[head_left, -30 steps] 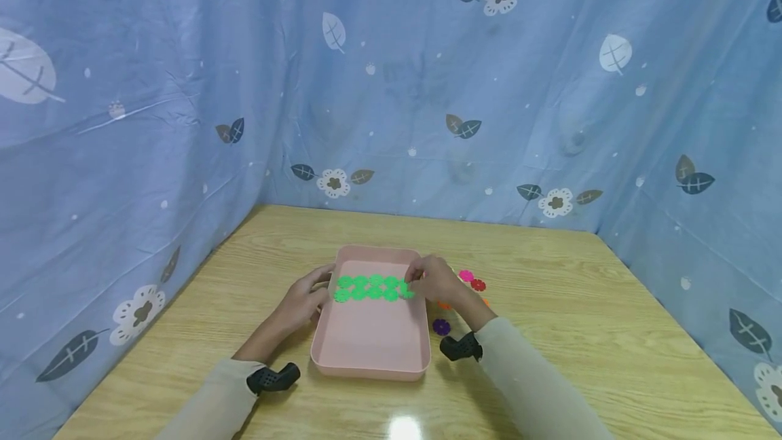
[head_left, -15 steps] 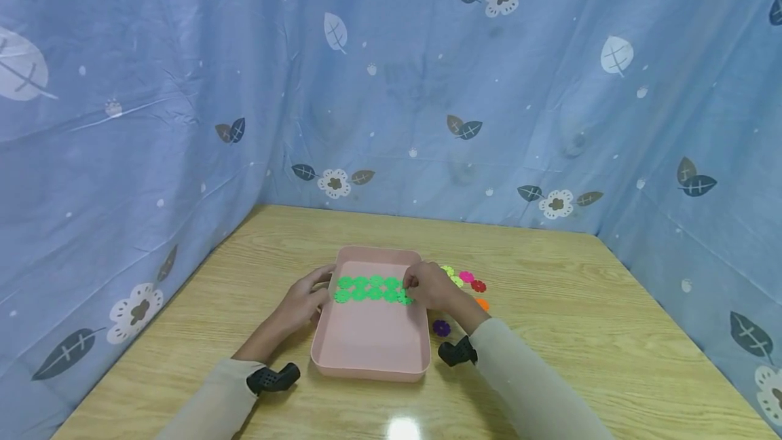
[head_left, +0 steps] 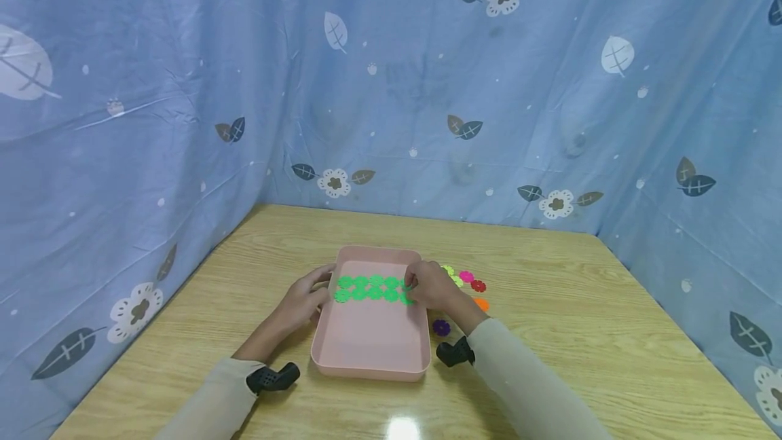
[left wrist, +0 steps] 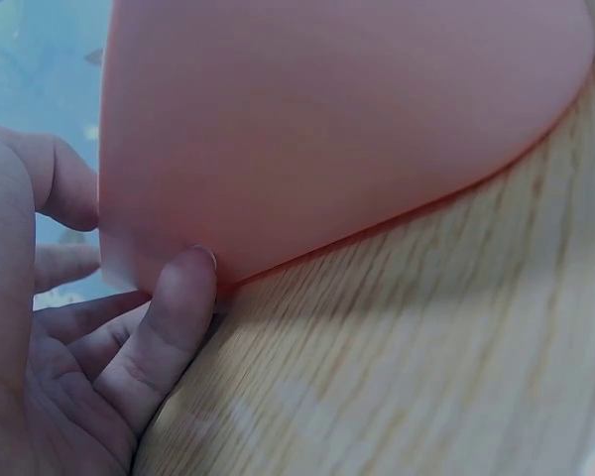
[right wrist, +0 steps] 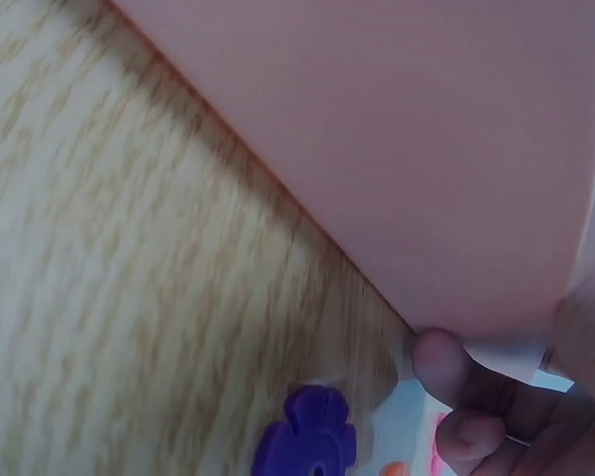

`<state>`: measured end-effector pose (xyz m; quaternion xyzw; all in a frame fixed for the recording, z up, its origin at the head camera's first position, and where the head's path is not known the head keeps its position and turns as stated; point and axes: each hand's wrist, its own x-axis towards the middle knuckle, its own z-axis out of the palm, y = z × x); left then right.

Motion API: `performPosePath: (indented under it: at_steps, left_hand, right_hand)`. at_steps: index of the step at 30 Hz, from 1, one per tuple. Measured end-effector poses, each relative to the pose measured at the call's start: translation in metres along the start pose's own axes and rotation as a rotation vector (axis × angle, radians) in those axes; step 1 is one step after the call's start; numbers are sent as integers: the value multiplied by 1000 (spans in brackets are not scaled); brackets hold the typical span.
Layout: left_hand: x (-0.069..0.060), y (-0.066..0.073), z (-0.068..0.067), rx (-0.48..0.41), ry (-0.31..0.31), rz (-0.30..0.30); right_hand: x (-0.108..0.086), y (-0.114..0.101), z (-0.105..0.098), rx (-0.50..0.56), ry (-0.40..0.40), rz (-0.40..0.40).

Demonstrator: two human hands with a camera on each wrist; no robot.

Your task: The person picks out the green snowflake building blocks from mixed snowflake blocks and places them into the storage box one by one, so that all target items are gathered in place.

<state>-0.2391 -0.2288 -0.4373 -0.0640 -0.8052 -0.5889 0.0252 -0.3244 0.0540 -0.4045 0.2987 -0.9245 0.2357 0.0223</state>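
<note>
A shallow pink tray (head_left: 373,338) stands on the table. Across its floor lie green flower-shaped discs (head_left: 375,287), in two rows side by side. My left hand (head_left: 303,299) holds the tray's left wall; in the left wrist view the thumb (left wrist: 183,302) presses the outer side near the bottom, with the other fingers at the corner. Over the right wall reaches my right hand (head_left: 432,285). Its thumb and forefinger are bent together at the right end of the rows, pinching a green disc that they mostly cover. Its other fingers (right wrist: 456,382) stay outside the wall.
To the right of the tray lie a purple disc (head_left: 441,327), an orange disc (head_left: 482,304), a red disc (head_left: 478,286), a pink disc (head_left: 466,276) and yellow discs (head_left: 456,281). A blue patterned curtain (head_left: 415,87) surrounds the table (head_left: 519,277).
My right hand has shifted slightly at the right end of the green rows, drawing back and then lowering its fingertips again. The left hand and tray stay put.
</note>
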Motion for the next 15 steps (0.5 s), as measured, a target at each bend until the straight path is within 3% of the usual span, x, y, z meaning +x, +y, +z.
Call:
performPosePath:
  at_steps: [8,15]
  left_hand:
    - [-2,1,-2,20,-18,7]
    - [-3,4,-8,43,3,13]
  right_hand:
    - [0,-5,-1,-28,26,30]
    - [6,-10,0,-53,45,61]
